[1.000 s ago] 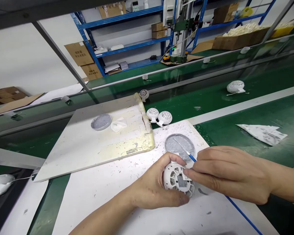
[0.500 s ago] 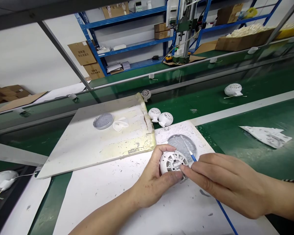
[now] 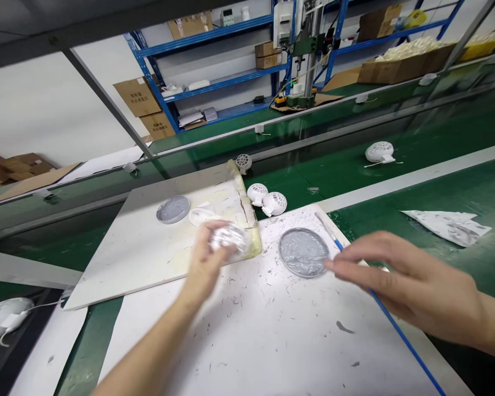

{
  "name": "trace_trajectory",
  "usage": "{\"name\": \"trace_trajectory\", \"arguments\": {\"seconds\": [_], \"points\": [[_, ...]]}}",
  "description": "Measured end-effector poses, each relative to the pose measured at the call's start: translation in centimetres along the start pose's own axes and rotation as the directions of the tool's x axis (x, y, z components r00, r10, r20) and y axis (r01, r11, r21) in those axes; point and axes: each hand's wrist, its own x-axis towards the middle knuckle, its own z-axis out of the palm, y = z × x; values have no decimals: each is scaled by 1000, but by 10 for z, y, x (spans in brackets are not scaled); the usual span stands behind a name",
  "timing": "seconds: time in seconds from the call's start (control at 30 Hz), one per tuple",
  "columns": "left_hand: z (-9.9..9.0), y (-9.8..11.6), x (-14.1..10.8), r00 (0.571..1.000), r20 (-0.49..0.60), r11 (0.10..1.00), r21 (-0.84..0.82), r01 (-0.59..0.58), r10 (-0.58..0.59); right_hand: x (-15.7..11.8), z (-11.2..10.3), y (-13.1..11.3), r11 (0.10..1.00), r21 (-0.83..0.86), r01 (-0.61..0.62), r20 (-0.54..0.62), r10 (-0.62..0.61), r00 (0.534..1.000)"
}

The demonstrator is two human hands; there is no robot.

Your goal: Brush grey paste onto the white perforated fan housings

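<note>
A round white slotted housing [image 3: 230, 239], blurred by motion, is gripped in my left hand [image 3: 208, 256] over the near right part of the raised board [image 3: 148, 242]. My right hand [image 3: 412, 280] pinches a thin brush with a blue handle [image 3: 408, 344], its pale tip pointing up and left. Just left of the right fingertips, a round dish of grey paste [image 3: 303, 252] sits on the white sheet [image 3: 272, 330]. Another grey-filled dish [image 3: 174, 209] and a crumpled white cloth [image 3: 202, 213] lie on the raised board.
Several white housings [image 3: 274, 203] stand on the green conveyor [image 3: 334, 165] beyond the boards. A torn white sheet [image 3: 449, 226] lies at the right. At the far left is another housing [image 3: 8, 317]. Blue shelves [image 3: 226, 82] and a metal frame bar [image 3: 107, 104] are behind.
My left hand has carried the housing leftward, away from my right hand and over the raised board. My right hand and the brush have shifted right, uncovering the near dish.
</note>
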Motion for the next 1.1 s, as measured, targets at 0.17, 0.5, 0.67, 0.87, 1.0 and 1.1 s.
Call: {"name": "trace_trajectory", "arguments": {"seconds": [0.17, 0.5, 0.67, 0.87, 1.0, 1.1], "points": [[-145, 5, 67, 844, -442, 805, 593, 21, 304, -11, -1, 36, 938, 163, -307, -72, 322, 944], [-60, 23, 104, 960, 30, 429, 890, -153, 280, -23, 5, 45, 812, 241, -531, -88, 563, 821], [112, 27, 120, 915, 401, 270, 886, -377, -38, -15, 8, 37, 755, 272, -597, -6, 622, 783], [155, 11, 151, 904, 322, 23, 944, -330, -280, -16, 17, 40, 742, 274, -612, 75, 618, 783], [131, 8, 149, 901, 346, -58, 926, -372, -261, -12, 27, 43, 707, 324, -629, 119, 629, 768], [112, 16, 140, 906, 390, -32, 916, -400, -163, -8, 32, 43, 666, 365, -651, 171, 639, 750]]}}
